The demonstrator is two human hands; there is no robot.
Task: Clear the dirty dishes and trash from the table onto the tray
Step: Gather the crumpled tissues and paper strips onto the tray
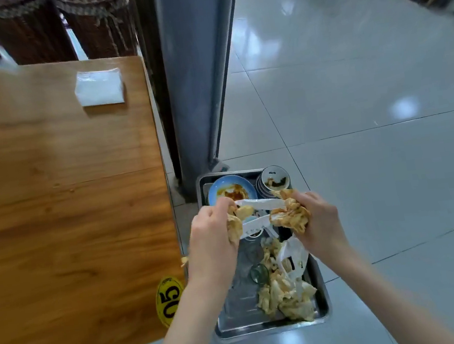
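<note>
Head view, looking down over both forearms. The left hand [213, 230] is curled round a wad of soiled napkins [233, 225]; the right hand [316, 218] is curled round a second, larger wad [289, 215]. White paper strips [259, 210], probably chopstick wrappers, span the gap between the two fists, and a thin plastic film [291, 252] hangs below the right fist. Both hands are held above the tray [321, 288], which sits low beside the desk [65, 191], apparently on a stool or cart that cannot be made out. The tray already carries a blue plate [231, 190] smeared with sauce, a stack of small bowls [274, 181] at its far end, what seem to be clear glasses [258, 272] in the middle, and a heap of used napkins [286, 293] at the near end. The step in hand appears to be dropping this trash. It is best released low and over the near heap, so that nothing bounces off the rim or lands in the sauce; the strips should be let go with the wads, as loose paper drifts. On the desk only a napkin pack [99, 87] and a number tag [169, 300] at the edge show.
</note>
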